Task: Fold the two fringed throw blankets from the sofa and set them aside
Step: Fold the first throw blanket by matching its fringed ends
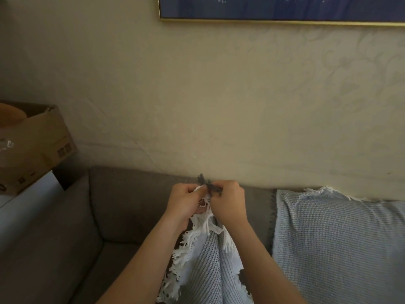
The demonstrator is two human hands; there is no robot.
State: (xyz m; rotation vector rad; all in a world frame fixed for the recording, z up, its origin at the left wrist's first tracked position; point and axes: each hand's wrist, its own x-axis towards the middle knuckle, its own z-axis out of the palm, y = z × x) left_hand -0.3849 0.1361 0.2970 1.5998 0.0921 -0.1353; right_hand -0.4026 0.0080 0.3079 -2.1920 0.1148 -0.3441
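Pale blue woven fringed blanket (208, 270) hanging from left hand (186, 200) and right hand (229, 201), both pinching its corners together; matching second blanket (339, 238) lying rightward on grey sofa (122, 205).

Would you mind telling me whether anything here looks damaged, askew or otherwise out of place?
Two small things. The second blanket lies rumpled over the sofa back, its white fringe bunched at the top. The cardboard box at far left has a ragged, torn flap edge. The held blanket looks fine.
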